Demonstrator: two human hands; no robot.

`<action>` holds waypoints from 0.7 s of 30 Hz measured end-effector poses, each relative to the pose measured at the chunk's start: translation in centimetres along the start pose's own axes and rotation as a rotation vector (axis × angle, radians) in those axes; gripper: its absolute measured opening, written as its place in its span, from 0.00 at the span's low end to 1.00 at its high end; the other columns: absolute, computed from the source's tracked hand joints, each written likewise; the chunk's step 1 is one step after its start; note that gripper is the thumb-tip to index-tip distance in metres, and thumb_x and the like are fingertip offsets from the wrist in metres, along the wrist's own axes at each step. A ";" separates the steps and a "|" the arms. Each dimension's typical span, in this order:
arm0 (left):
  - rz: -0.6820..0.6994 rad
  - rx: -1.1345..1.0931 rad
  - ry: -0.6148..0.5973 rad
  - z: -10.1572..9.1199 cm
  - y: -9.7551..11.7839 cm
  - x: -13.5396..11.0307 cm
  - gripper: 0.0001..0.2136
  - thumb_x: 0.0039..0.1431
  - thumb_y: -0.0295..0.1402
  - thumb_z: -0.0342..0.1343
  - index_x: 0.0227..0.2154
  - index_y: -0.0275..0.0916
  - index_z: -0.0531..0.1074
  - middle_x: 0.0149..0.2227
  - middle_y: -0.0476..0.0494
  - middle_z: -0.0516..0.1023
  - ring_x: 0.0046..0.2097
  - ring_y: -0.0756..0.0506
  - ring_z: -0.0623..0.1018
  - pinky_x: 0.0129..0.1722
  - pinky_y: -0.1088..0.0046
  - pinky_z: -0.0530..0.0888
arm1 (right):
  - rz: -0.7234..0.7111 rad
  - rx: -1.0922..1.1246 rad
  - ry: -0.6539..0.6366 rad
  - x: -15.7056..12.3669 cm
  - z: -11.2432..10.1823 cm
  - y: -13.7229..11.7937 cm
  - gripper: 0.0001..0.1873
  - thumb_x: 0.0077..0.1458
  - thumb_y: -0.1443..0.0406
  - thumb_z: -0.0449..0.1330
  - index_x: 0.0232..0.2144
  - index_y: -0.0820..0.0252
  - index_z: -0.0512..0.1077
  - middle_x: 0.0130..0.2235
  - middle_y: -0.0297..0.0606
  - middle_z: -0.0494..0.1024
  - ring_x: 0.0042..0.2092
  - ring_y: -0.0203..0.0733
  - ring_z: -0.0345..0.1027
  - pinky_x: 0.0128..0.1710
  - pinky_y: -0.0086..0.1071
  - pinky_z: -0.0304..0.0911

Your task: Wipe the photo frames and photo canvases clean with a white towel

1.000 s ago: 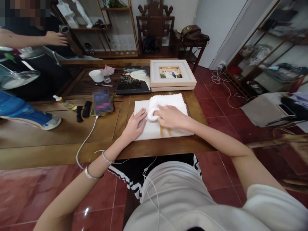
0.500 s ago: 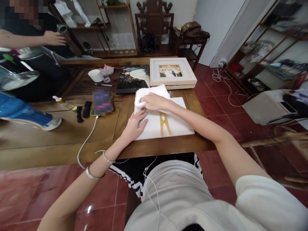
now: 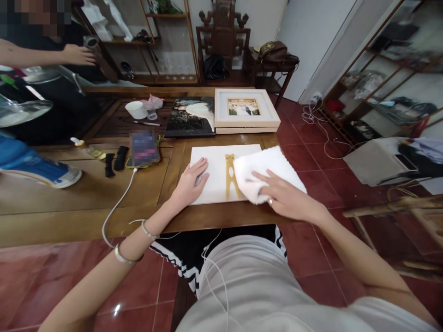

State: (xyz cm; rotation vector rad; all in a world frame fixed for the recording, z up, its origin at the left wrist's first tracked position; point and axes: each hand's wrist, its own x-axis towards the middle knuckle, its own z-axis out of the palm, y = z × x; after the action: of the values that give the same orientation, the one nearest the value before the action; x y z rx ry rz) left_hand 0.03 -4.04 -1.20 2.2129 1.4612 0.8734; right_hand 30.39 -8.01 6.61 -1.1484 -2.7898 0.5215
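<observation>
A white board [image 3: 214, 168] with a yellow stand piece [image 3: 230, 177] lies face down on the wooden table [image 3: 86, 198]. My left hand [image 3: 191, 180] lies flat on the board's left edge, fingers stretched out. My right hand [image 3: 284, 196] grips a white cloth [image 3: 268, 170] bunched under its fingers at the board's right side; most of the cloth spreads out beyond the hand over the table's right edge.
Behind the board lie a light framed photo [image 3: 245, 110] and a dark photo print [image 3: 192, 117]. A phone [image 3: 143, 148] with a white cable, black clips [image 3: 116, 159], a small bottle [image 3: 86, 148] and a white cup [image 3: 136, 109] are to the left. Another person's hand [image 3: 78, 54] is at far left.
My right hand has swept the cloth from the board's far left corner across to its right side, uncovering the yellow stand. My left hand has stayed flat on the board.
</observation>
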 end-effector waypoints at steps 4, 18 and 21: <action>-0.004 -0.005 -0.008 0.0 0.0 0.0 0.20 0.65 0.37 0.46 0.55 0.37 0.71 0.61 0.35 0.68 0.65 0.37 0.64 0.65 0.47 0.57 | -0.013 0.027 -0.098 -1.9 -0.4 -1.6 0.16 0.47 0.77 0.50 0.34 0.60 0.74 0.64 0.48 0.65 0.70 0.45 0.44 0.69 0.51 0.40; -0.015 0.010 -0.028 -0.1 0.0 0.0 0.21 0.64 0.37 0.46 0.56 0.38 0.70 0.62 0.37 0.68 0.66 0.38 0.64 0.65 0.48 0.56 | 0.022 -0.062 0.129 9.8 -0.7 7.8 0.24 0.50 0.77 0.48 0.48 0.63 0.70 0.65 0.49 0.63 0.70 0.53 0.41 0.65 0.65 0.35; -0.013 0.007 -0.028 -0.1 0.0 0.0 0.20 0.64 0.37 0.46 0.56 0.39 0.70 0.62 0.37 0.68 0.66 0.38 0.64 0.65 0.49 0.56 | 0.005 -0.091 0.112 7.5 -0.4 6.3 0.25 0.47 0.79 0.47 0.46 0.63 0.69 0.65 0.51 0.62 0.70 0.51 0.41 0.65 0.64 0.36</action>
State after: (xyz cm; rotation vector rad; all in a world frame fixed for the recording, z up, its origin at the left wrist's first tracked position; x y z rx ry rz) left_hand 0.01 -4.05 -1.13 2.2086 1.4667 0.8312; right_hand 29.33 1.55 4.45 -1.1626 -2.7405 0.3231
